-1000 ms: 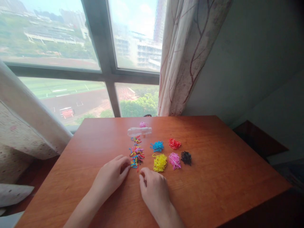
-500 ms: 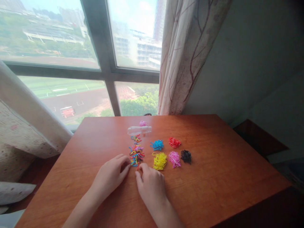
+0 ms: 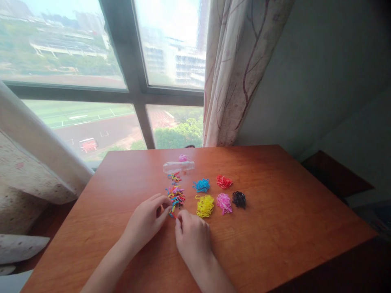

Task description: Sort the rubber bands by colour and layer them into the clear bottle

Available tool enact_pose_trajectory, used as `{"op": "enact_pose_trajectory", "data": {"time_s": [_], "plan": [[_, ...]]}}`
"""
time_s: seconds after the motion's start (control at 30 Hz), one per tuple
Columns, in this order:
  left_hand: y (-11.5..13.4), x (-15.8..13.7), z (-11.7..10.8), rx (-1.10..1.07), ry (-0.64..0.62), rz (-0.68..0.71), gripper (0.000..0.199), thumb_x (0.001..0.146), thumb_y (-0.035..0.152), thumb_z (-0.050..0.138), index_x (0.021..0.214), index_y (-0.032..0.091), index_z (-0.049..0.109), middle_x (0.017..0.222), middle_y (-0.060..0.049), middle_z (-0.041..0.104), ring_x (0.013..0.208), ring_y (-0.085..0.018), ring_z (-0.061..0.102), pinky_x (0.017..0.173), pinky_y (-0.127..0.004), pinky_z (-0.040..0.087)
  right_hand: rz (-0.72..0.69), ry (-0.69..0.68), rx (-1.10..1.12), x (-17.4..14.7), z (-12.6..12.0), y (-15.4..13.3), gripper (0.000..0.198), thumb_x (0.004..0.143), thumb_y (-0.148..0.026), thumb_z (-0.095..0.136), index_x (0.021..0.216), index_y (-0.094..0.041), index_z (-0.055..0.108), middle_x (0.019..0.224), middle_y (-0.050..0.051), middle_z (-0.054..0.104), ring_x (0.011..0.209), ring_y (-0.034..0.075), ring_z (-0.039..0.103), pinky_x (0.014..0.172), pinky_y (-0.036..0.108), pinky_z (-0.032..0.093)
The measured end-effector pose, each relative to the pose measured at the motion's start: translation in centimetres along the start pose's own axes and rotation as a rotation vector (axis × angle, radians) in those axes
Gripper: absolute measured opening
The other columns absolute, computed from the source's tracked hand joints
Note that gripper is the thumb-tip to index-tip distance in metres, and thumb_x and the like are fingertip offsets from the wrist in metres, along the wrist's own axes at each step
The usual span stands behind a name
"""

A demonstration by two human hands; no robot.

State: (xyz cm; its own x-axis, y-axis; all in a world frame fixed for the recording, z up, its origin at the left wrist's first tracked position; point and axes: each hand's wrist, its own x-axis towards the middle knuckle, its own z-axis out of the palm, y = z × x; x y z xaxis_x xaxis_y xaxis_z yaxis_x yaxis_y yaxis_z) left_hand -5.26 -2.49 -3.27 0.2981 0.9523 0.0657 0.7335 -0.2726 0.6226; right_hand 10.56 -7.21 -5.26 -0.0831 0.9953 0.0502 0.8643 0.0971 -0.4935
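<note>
A mixed pile of small coloured rubber bands (image 3: 176, 195) lies on the wooden table. My left hand (image 3: 149, 215) is at the pile's near left side, thumb and forefinger closed together at its edge; what is between them I cannot make out. Close by on the right, my right hand (image 3: 193, 232) pinches a red rubber band (image 3: 174, 217) at the near end of the pile. Sorted heaps lie to the right: yellow bands (image 3: 205, 206), blue bands (image 3: 201, 185), pink bands (image 3: 224, 203), red bands (image 3: 224, 182) and black bands (image 3: 239, 200).
Behind the mixed pile lies a clear plastic bag or container (image 3: 179, 167), with a pink object (image 3: 183, 158) behind it. A few loose bands (image 3: 174, 177) sit in front of it. The table (image 3: 290, 219) stands against a window, with curtains (image 3: 226, 81) on both sides.
My left hand has moved slightly right and up, its fingertips now over the pile's near edge. The right hand stays almost in place. The camera view has shifted a little.
</note>
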Motion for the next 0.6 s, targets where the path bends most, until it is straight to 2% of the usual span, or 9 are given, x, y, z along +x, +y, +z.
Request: {"op": "enact_pose_trajectory", "data": {"time_s": [0.13,0.27,0.43,0.6], "plan": [[1.0,1.6,-0.2,0.058,-0.015,0.045,0.016,0.087,0.026,0.049,0.083,0.021,0.064,0.078,-0.001,0.063,0.063,-0.013,0.056,0.060,-0.024,0.042,-0.025,0.021,0.035,0.0,0.0,0.2,0.011,0.089,-0.013,0.057,0.088,-0.022,0.063,0.080,0.001,0.072,0.074,0.018,0.067,0.060,0.025,0.033],[2.7,4.4,-0.1,0.150,-0.035,0.106,0.015,0.086,0.021,0.051,0.083,0.020,0.065,0.084,-0.002,0.066,0.069,-0.014,0.059,0.062,-0.023,0.043,-0.028,0.035,0.062,-0.1,-0.1,0.2,0.012,0.089,-0.012,0.056,0.086,-0.022,0.063,0.079,0.001,0.072,0.071,0.017,0.067,0.058,0.024,0.032],[4.4,8.1,1.3,0.222,-0.038,0.162,0.017,0.087,0.020,0.051,0.081,0.020,0.067,0.085,-0.003,0.068,0.071,-0.016,0.061,0.063,-0.024,0.042,-0.037,0.039,0.051,-0.2,0.0,0.4,0.012,0.085,-0.010,0.057,0.083,-0.021,0.062,0.076,0.001,0.071,0.071,0.016,0.067,0.059,0.024,0.032],[5.0,10.1,2.7,0.248,-0.049,0.188,0.015,0.085,0.020,0.053,0.084,0.020,0.069,0.091,-0.006,0.070,0.077,-0.019,0.064,0.063,-0.025,0.042,-0.044,0.037,0.055,-0.3,-0.2,0.3,0.011,0.082,-0.010,0.058,0.082,-0.020,0.062,0.073,0.001,0.070,0.069,0.017,0.066,0.059,0.025,0.031]]}}
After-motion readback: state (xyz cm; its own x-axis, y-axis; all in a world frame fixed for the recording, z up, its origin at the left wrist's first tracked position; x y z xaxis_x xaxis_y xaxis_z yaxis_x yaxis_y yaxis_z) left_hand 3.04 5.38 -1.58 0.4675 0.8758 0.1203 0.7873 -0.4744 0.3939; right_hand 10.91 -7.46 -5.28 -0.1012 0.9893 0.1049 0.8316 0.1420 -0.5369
